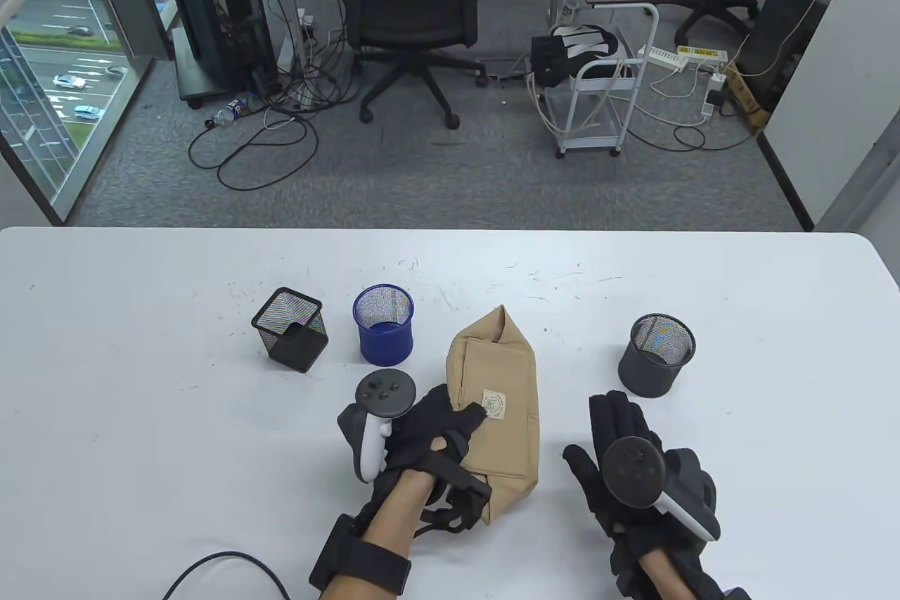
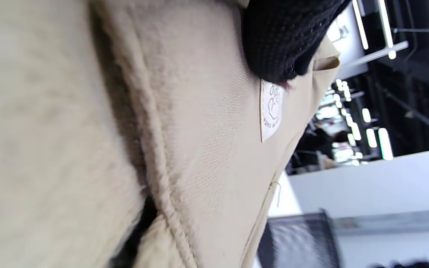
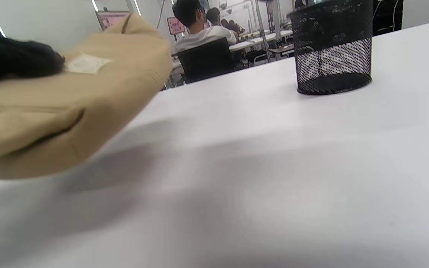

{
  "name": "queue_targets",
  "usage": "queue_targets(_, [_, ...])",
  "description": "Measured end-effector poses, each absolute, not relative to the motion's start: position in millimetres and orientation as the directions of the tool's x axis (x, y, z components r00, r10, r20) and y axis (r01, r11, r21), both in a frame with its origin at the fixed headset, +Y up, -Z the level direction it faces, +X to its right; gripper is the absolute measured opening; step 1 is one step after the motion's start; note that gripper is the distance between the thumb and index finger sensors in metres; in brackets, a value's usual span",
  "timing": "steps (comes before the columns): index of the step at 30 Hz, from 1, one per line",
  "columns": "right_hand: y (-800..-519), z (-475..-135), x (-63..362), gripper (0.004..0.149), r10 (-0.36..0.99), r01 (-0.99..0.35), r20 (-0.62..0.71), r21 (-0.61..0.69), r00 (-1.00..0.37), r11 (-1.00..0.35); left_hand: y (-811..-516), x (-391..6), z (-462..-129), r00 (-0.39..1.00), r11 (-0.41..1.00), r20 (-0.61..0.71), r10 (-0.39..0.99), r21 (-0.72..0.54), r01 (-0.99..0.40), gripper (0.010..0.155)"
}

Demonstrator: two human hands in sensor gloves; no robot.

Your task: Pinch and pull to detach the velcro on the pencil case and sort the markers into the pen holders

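Tan pencil case lies on the white table, closed, its pointed end aimed at the far edge. Left hand rests on the case's near-left part, fingers laid over the fabric w/ a fingertip touching the small white label; whether it's gripping or just pressing, can't tell. Right hand sits just right of the case, apart from it, fingers straight & relaxed, holding nothing. Three pen holders around the case: square black mesh one far-left of it, blue round one just beyond its left side, dark round one to the right, beyond the right hand. No markers visible.
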State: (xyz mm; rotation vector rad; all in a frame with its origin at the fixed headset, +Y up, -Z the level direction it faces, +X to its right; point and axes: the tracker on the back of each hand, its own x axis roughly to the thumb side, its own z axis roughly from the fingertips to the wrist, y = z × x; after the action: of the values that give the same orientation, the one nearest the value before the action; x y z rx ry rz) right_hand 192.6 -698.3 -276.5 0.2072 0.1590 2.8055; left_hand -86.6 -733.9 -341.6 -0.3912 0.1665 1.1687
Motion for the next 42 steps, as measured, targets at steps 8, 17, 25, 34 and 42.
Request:
queue_targets(8, [-660.4,-273.9,136.7,0.082,0.289,-0.277,0.192,0.088,-0.938,-0.957,-740.5,-82.3,-329.5,0.223,0.144,-0.31,0.924,-0.26,-0.955,0.059])
queue_targets(17, [-672.1,-294.1,91.5,0.098,0.224,-0.195,0.1,0.234,-0.97,-0.952,-738.6,-86.4,-324.5,0.066,-0.022,-0.31,0.948,-0.274,-0.962,0.055])
queue_targets(25, [-659.4,-306.2,91.1,0.054,0.279,-0.262,0.059,0.207,-0.958,-0.943,-732.5,-87.8,-318.8,0.126,0.074,-0.254,0.959,-0.203,-0.976,0.053])
queue_targets(34, [-660.2,-319.0,205.0,0.053,0.839,-0.845,-0.141,0.207,-0.525,-0.494,-732.7,-104.7,-327.8,0.074,0.018,-0.285,0.956,-0.193,-0.981,0.053])
queue_targets(42, [-665.8,-314.9,215.0,0.051,0.865,-0.883,-0.186,0.144,-0.467,-0.446,-685.7,-91.3,-340.2,0.683,0.616,-0.31,0.661,-0.295,-0.73,0.074])
